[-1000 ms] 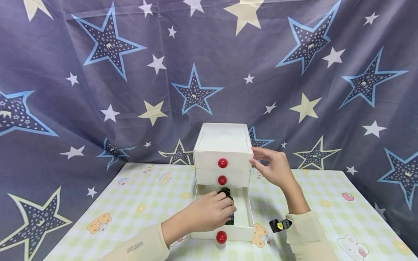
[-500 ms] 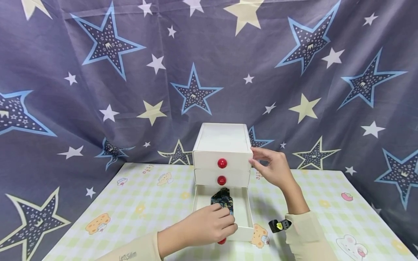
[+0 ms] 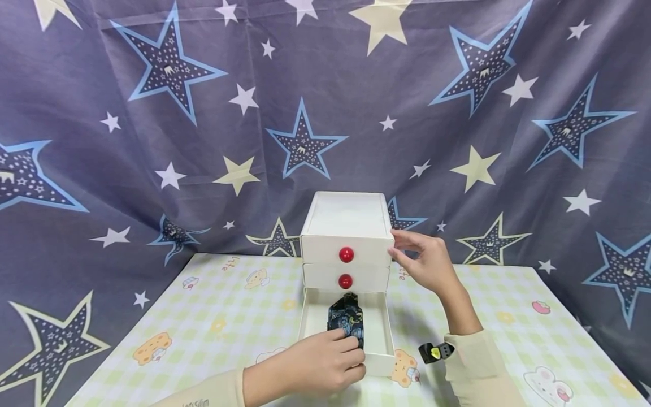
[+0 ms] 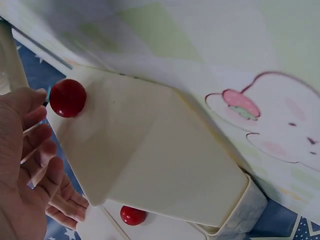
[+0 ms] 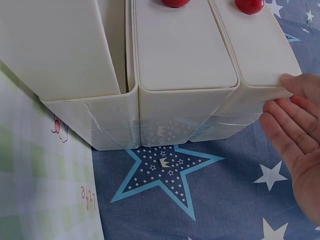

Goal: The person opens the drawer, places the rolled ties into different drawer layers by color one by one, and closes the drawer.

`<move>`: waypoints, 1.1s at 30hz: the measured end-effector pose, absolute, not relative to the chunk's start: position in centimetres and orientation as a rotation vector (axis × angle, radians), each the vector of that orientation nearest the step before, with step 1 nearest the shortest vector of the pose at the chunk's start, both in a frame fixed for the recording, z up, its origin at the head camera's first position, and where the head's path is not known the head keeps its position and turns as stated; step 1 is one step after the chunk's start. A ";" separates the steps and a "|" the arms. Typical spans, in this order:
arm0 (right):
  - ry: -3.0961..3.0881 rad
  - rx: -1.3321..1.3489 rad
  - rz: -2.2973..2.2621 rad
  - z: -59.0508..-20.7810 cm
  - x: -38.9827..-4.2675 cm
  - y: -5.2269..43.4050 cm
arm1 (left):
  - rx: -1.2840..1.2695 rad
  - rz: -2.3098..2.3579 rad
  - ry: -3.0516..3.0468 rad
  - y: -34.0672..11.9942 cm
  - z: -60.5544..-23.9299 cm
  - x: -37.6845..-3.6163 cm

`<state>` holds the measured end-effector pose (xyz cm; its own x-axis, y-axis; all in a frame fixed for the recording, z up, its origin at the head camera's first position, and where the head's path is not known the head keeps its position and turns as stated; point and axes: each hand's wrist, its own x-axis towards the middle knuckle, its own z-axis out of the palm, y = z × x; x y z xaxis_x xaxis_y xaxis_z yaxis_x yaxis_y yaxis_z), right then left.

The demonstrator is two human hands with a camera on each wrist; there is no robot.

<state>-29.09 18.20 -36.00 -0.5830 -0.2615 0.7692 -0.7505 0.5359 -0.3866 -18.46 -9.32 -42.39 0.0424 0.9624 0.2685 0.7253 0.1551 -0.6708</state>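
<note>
A white three-drawer cabinet (image 3: pixel 351 215) with red knobs stands in the middle, its bottom drawer (image 3: pixel 377 330) pulled out. Inside that drawer lies a dark patterned cloth-like item (image 3: pixel 344 311), its near end overlapped by the fingers of my left hand (image 3: pixel 325 362). This hand covers the lowest red knob (image 4: pixel 68 98) from above; the left wrist view has the thumb tip beside it, fingers bent. I cannot tell whether the left hand pinches anything. My right hand (image 3: pixel 427 260) touches the cabinet's upper right side, thumb at the front edge of the top drawer (image 5: pixel 265 45) and fingers extended along the side.
A checked tablecloth (image 3: pixel 203 333) with cartoon prints covers the table. A starry dark curtain (image 3: pixel 213 130) hangs behind the cabinet. Beside the right cuff is a small black object (image 3: pixel 436 351) with a yellow spot. The upper two drawers are closed.
My left hand has moved toward me from over the drawer's middle to its front, uncovering more of the dark cloth-like item. The right hand and cabinet have stayed put.
</note>
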 end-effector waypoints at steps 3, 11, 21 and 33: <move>-2.113 0.817 0.956 -35.9 -29.1 18.2 | -1.635 0.448 -1.787 -9.5 -42.5 -18.2; -2.120 0.808 0.951 -36.0 -29.1 18.3 | -1.676 0.466 -1.765 -9.8 -43.1 -17.8; -2.119 0.805 0.954 -36.1 -29.1 18.3 | -1.706 0.554 -1.727 -9.6 -43.8 -17.6; -2.111 0.814 0.960 -36.1 -29.1 18.2 | -1.676 0.620 -1.734 -9.5 -43.9 -17.3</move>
